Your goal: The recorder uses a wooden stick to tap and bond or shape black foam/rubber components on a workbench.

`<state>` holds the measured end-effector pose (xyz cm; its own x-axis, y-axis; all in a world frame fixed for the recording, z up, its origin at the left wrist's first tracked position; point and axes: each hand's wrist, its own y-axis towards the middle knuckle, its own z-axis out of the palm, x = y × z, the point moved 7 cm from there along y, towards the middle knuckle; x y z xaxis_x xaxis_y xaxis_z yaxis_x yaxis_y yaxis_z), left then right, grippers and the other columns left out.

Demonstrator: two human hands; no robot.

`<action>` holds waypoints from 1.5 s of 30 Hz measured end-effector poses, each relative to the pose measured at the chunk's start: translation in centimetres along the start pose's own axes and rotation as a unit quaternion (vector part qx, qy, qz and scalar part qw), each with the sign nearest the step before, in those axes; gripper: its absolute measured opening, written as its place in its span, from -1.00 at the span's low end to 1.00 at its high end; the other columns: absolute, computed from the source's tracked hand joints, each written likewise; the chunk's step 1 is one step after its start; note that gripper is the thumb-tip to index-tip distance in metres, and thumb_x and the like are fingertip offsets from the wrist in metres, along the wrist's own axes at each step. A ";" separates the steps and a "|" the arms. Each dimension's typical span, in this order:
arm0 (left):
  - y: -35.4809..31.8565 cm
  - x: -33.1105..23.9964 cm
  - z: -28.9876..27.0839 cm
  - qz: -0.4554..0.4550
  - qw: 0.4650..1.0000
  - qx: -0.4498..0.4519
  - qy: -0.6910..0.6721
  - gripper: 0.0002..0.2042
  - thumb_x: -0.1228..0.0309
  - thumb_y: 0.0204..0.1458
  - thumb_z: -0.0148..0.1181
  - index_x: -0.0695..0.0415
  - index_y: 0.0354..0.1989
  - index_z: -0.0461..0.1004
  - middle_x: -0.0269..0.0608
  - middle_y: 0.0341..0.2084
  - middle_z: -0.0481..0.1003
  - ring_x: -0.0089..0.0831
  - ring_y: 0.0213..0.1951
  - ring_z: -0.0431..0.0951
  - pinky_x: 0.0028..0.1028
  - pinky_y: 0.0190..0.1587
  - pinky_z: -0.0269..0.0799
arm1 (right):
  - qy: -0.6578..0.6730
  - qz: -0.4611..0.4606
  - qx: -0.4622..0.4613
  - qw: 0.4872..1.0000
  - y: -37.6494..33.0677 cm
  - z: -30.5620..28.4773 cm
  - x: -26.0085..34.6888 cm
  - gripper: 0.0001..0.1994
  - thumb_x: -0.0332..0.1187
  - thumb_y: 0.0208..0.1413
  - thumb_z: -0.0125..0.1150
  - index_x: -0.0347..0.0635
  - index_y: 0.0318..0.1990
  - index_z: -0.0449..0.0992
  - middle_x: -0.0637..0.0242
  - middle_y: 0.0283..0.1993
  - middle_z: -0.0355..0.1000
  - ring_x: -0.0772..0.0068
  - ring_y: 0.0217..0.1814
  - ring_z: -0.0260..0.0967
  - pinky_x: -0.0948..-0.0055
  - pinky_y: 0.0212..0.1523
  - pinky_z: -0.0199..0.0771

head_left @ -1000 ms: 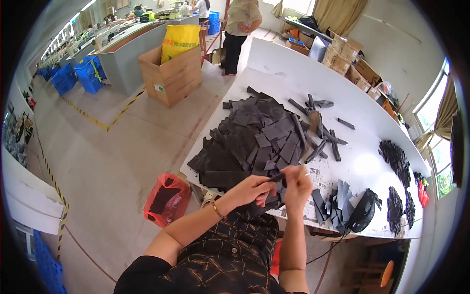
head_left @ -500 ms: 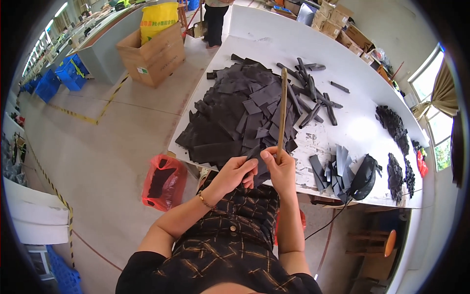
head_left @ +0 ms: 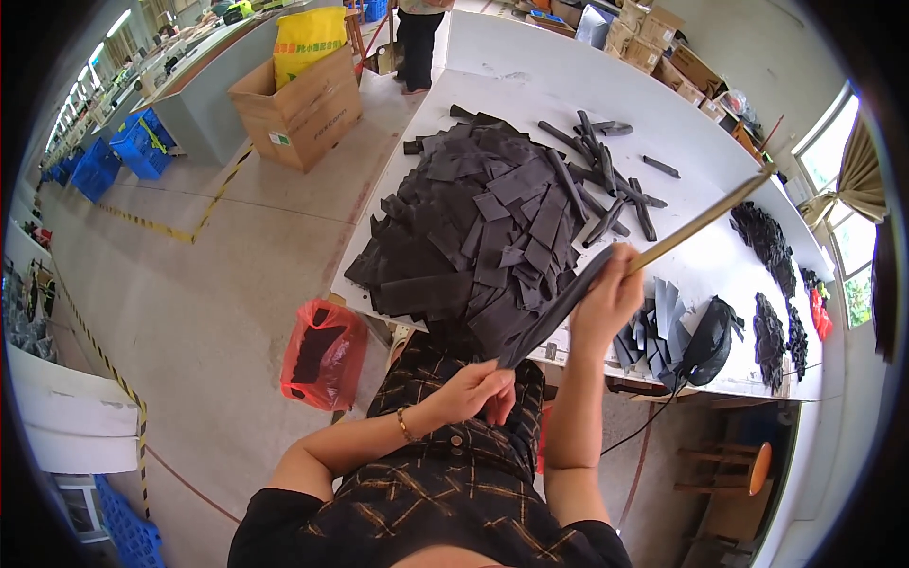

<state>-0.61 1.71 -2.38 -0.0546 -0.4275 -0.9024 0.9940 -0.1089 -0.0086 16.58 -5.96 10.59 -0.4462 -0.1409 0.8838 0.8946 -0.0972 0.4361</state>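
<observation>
My left hand (head_left: 476, 390) is closed on the lower end of a long black fabric strip (head_left: 547, 328), close to my waist. The strip runs taut up to the right, where my right hand (head_left: 606, 301) grips its other end together with a wooden stick (head_left: 703, 219). The stick juts from that fist toward the upper right, over the table. Whether it passes inside the fabric is hidden by my fingers. Just beyond the hands a big heap of flat black fabric pieces (head_left: 445, 213) covers the table's left side. Several narrow black rolls (head_left: 603, 163) lie to its right.
On the white table (head_left: 682, 248) are grey-black strips (head_left: 655, 327), a black bundle (head_left: 710, 343) and dark piles (head_left: 762, 248) at the right. A red plastic bag (head_left: 325, 355) stands on the floor, left of the table. Farther off are a cardboard box (head_left: 301, 112) and a standing person (head_left: 417, 47).
My right hand has moved up and right, and the stick has swung from nearly upright to slanting right. The fabric strip is now stretched between my hands. My left hand has dropped slightly.
</observation>
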 end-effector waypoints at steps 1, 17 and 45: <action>-0.5 0.7 0.3 -0.033 0.999 0.019 0.027 -0.69 0.28 0.35 -0.22 0.16 -0.44 0.26 -0.22 -0.57 0.48 -0.52 -0.54 0.52 -0.56 -0.49 0.45 | 0.030 0.021 -0.021 0.999 1.8 -0.6 -0.1 -0.82 -0.29 0.33 0.05 -0.19 -0.27 0.44 0.61 -0.61 0.13 0.80 -0.66 -0.01 0.68 -0.67 -0.08; 12.3 -13.2 -9.0 0.219 0.828 -0.228 0.463 -0.91 0.47 0.09 0.25 0.22 -0.30 0.55 -0.25 -0.49 0.52 -0.57 -0.47 0.50 -0.56 -0.39 0.40 | -0.217 0.146 0.183 0.948 5.0 -9.6 -13.3 -0.70 -0.18 0.31 0.05 -0.26 -0.27 0.55 0.53 -0.61 0.27 0.74 -0.57 0.05 0.59 -0.55 0.03; 27.4 -9.4 -14.9 -0.028 0.853 -0.230 0.468 -0.70 0.28 0.03 0.21 0.33 -0.50 0.59 -0.06 -0.70 0.54 -0.28 -0.57 0.63 -0.35 -0.42 0.56 | -0.232 0.155 0.164 0.946 -6.4 -16.0 -12.3 -0.81 -0.41 0.21 0.15 -0.31 -0.08 0.50 0.24 -0.47 0.49 0.53 -0.51 0.41 0.50 -0.45 0.40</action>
<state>28.51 16.14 -0.57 -0.2172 0.4948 -0.8414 0.9364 0.3491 -0.0364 15.99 -19.35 -5.76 -0.1701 0.3419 0.9242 0.9742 0.1996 0.1054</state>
